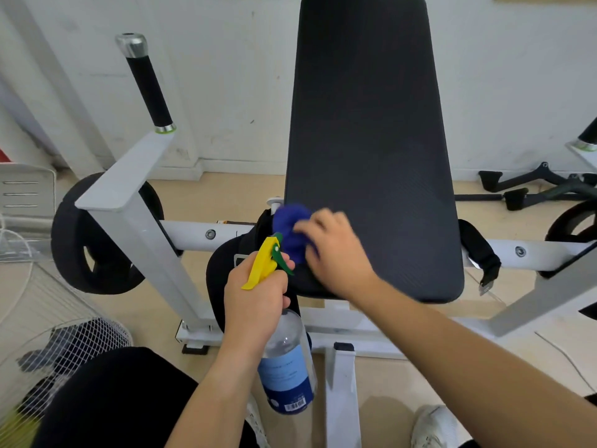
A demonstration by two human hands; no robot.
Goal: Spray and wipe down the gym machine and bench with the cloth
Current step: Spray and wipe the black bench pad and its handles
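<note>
**Bench pad** — long, black, finely ribbed upholstery with rounded corners, broader at its near end. It is mounted on the machine frame.

**Machine frame** — white square-section steel. A bolted crossbar runs behind the pad. An angled arm at the left carries a grip handle, black with chrome ends, tilted upward.

**Cloth** — deep blue, bunched and blurred. The right hand holds it against the pad's near left edge.

**Spray bottle** — clear plastic with a blue barcoded label, a yellow head and a green trigger. The left hand grips it by the neck, tilted, with the head just beside the cloth.
</note>
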